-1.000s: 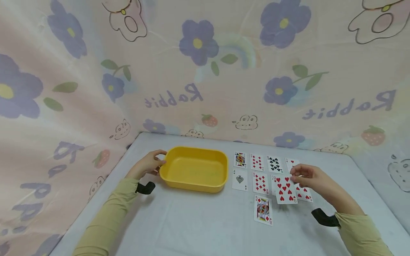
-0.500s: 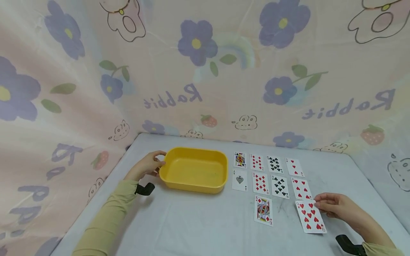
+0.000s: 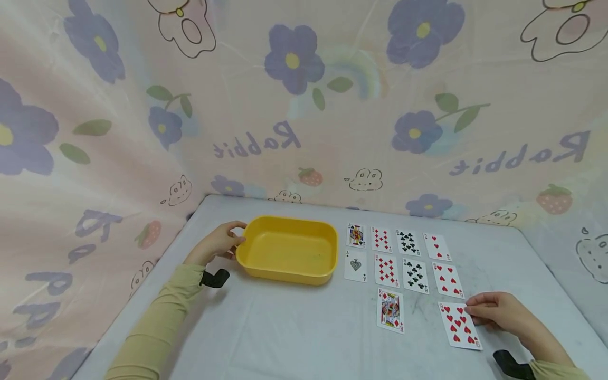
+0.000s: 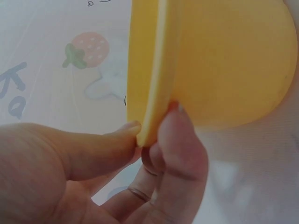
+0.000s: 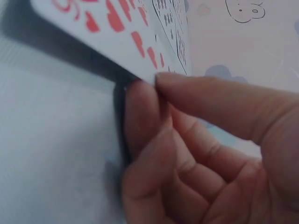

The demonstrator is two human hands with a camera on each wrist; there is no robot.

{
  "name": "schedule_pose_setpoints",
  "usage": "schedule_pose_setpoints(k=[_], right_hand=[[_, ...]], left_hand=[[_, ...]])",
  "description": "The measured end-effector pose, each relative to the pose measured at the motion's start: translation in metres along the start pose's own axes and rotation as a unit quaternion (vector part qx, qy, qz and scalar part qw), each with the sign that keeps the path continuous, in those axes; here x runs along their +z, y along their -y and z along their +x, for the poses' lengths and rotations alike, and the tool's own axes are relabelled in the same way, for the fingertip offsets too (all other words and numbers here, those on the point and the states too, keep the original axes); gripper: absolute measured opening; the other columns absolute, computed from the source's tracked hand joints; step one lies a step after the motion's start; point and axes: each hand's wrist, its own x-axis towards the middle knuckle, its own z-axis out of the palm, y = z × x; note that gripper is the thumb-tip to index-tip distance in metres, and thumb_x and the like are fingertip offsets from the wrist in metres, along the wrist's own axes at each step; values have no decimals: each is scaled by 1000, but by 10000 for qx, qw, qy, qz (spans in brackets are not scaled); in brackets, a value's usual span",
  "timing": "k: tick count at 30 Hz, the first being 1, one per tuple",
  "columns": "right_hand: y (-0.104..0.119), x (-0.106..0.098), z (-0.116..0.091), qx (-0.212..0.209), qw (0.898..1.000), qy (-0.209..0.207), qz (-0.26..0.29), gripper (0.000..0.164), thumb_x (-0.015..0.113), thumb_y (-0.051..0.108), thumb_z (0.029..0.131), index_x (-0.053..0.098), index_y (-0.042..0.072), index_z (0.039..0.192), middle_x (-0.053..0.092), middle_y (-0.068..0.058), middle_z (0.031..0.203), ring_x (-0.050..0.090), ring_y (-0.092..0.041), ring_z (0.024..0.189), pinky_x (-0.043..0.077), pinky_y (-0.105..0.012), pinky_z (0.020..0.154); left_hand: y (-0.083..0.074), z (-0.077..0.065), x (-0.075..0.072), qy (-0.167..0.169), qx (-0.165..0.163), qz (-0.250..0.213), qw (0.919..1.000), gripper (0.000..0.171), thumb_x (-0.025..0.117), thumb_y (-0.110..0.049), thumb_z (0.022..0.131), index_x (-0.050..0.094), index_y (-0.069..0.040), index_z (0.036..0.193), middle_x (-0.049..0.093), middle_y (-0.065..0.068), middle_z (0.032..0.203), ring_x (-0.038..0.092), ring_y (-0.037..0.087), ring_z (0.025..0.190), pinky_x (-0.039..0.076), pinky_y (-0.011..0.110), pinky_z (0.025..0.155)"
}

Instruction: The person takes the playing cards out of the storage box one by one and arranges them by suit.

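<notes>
My left hand [image 3: 219, 244] pinches the left rim of a yellow plastic basin [image 3: 287, 277], thumb on one side and fingers on the other in the left wrist view. My right hand [image 3: 503, 314] pinches a nine of hearts playing card [image 3: 459, 326] at its upper right corner. In the right wrist view this card [image 5: 117, 28] stands tilted, one edge off the white tablecloth with shadow beneath. Just beyond it lies a six of hearts [image 3: 448, 279]. Left of it is a king of diamonds [image 3: 391, 310], with a card of clubs [image 3: 415, 275] farther back.
More face-up cards lie in columns right of the basin, among them an ace of spades [image 3: 355, 265], a card of diamonds [image 3: 387, 270] and a three of hearts [image 3: 437, 247]. A patterned cloth [image 3: 332, 121] hangs behind the white table [image 3: 285, 332].
My right hand has carried the nine of hearts from above the clubs card rightward and nearer me, then lowered it in front of the six of hearts. My left hand stays on the basin.
</notes>
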Motion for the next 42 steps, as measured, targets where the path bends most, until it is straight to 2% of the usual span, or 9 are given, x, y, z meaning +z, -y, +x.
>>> schedule_pose_setpoints(k=[4, 12, 26, 36, 42], right_hand=[[1, 0, 0, 26, 9999, -82, -70, 36, 73, 25, 85, 63, -5, 101, 67, -2, 78, 58, -17, 68, 47, -31, 57], [1, 2, -2, 117, 9998, -157, -88, 35, 72, 23, 86, 62, -7, 101, 67, -3, 78, 58, -17, 68, 48, -32, 59], [-3, 5, -2, 8, 9995, -285, -111, 28, 71, 19, 86, 63, -5, 97, 65, 0, 75, 59, -16, 68, 48, -30, 58], [1, 0, -3, -153, 9993, -323, -136, 27, 66, 19, 90, 62, -7, 99, 65, -2, 77, 58, -18, 69, 48, -32, 58], [12, -10, -2, -435, 9981, -368, -216, 32, 60, 22, 94, 60, -9, 104, 66, -5, 83, 60, -19, 74, 51, -32, 62]], left_hand=[[1, 0, 0, 12, -11, -46, 10000, 44, 53, -12, 99, 39, -11, 142, 56, 21, 103, 59, 21, 66, 56, 34, 60], [2, -2, 1, 17, 22, -50, 10000, 44, 53, -11, 99, 40, -10, 141, 58, 19, 99, 59, 21, 66, 57, 39, 64], [0, -4, 1, -24, 22, -46, 10000, 43, 52, -10, 99, 41, -10, 141, 56, 23, 102, 60, 23, 67, 57, 40, 65], [-1, -3, 2, -24, -1, -63, 10000, 44, 53, -12, 99, 40, -11, 141, 57, 20, 101, 58, 21, 66, 57, 37, 64], [2, -5, 1, 46, 184, -43, 9998, 44, 51, -12, 100, 38, -9, 142, 57, 21, 104, 58, 22, 69, 56, 35, 64]])
